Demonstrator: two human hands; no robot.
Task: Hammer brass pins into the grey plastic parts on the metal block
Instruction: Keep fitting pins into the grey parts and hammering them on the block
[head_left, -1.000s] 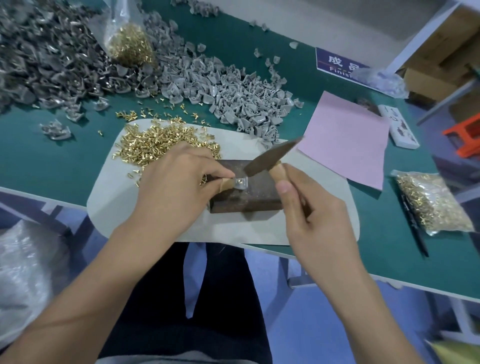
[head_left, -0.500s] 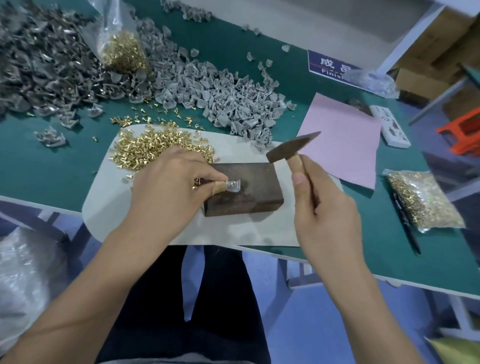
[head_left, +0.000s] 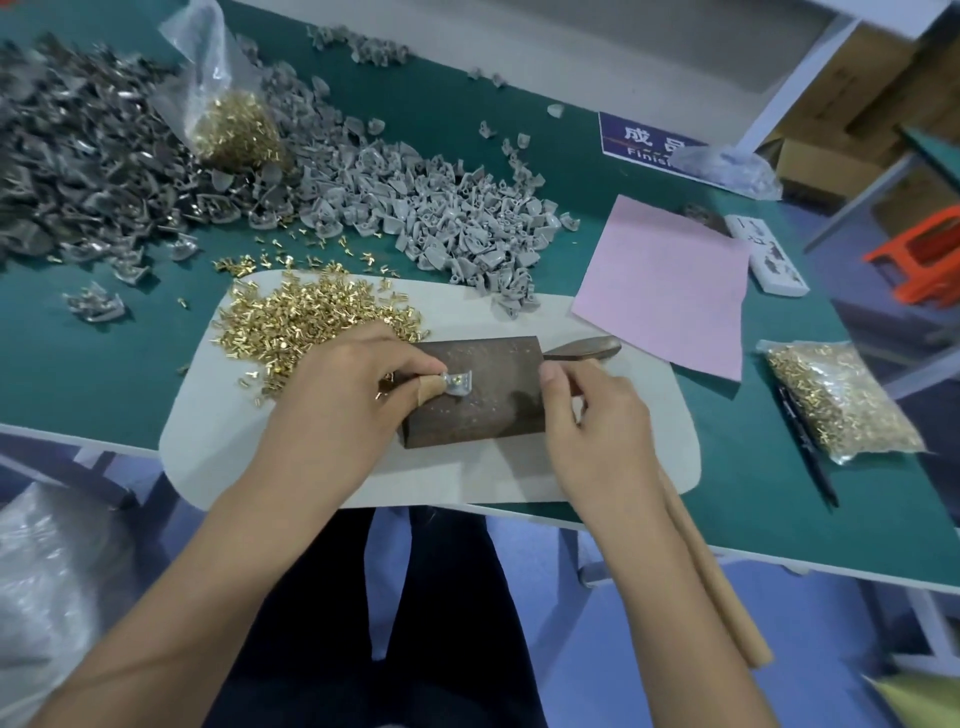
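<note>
A dark metal block (head_left: 483, 415) lies on a white mat (head_left: 639, 467). On its left end sits a small grey plastic part (head_left: 461, 383) with a brass pin in it. My left hand (head_left: 337, 410) pinches that part between thumb and a taped finger. My right hand (head_left: 597, 431) grips the hammer (head_left: 584, 347) near its head, which lies low just past the block's right end. The wooden handle trails back under my wrist. Loose brass pins (head_left: 311, 317) are heaped on the mat behind my left hand.
A light grey pile of parts (head_left: 441, 223) and a darker pile (head_left: 78, 171) cover the green table behind the mat. A bag of pins (head_left: 234, 124) rests on them. At right lie pink paper (head_left: 670, 286), another pin bag (head_left: 841, 400) and a pen (head_left: 808, 441).
The hammer went from the part up into the air, then down to the right of the block. My right hand dropped beside the block. My left hand kept hold of the part.
</note>
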